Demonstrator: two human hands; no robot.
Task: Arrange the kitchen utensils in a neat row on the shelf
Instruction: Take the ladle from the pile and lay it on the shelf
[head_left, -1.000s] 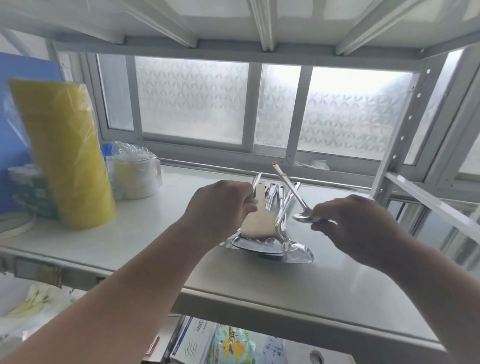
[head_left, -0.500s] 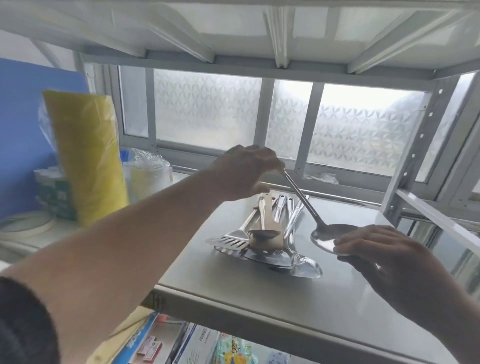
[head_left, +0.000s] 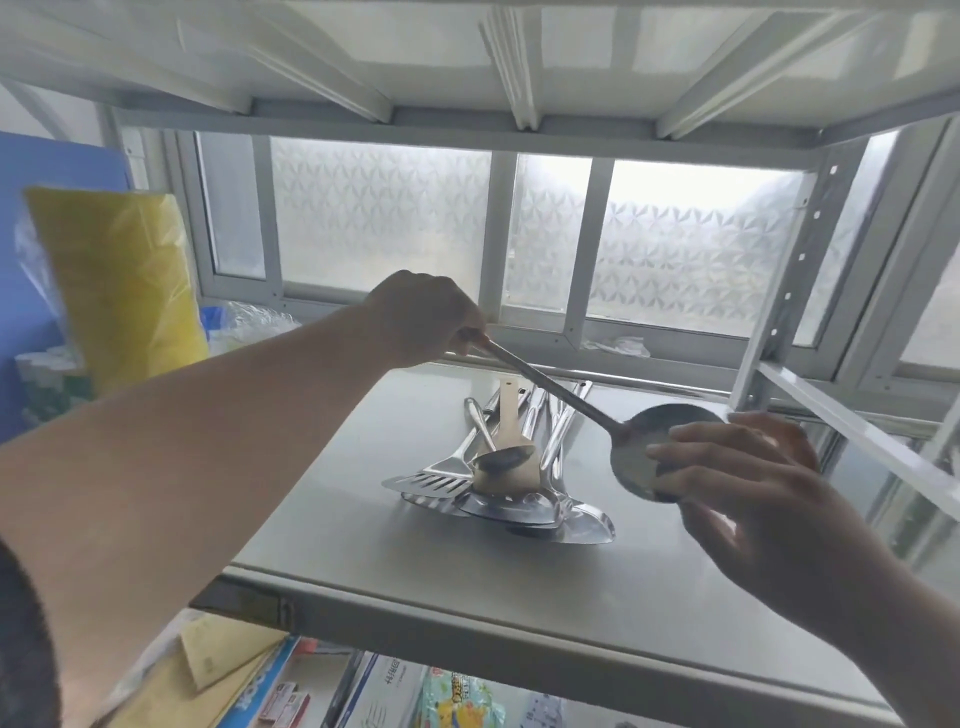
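Observation:
A heap of steel utensils (head_left: 511, 483) lies mid-shelf on the grey shelf (head_left: 597, 603): a slotted turner, a wooden spatula (head_left: 508, 431), ladles and spoons, handles pointing toward the window. A large steel ladle (head_left: 631, 447) is lifted above the shelf, right of the heap. My left hand (head_left: 423, 319) grips the far end of its handle. My right hand (head_left: 737, 488) holds its bowl, fingers curled over the rim.
A yellow plastic-wrapped roll (head_left: 122, 280) and a clear bag of containers (head_left: 249, 325) stand at the shelf's left. The white rack post (head_left: 795, 270) and crossbar (head_left: 852, 431) close the right side. Frosted window behind; packages on the lower shelf (head_left: 363, 691).
My left hand went from the heap up to the ladle's handle end. The ladle rose clear of the heap and shifted right, with my right hand still on its bowl.

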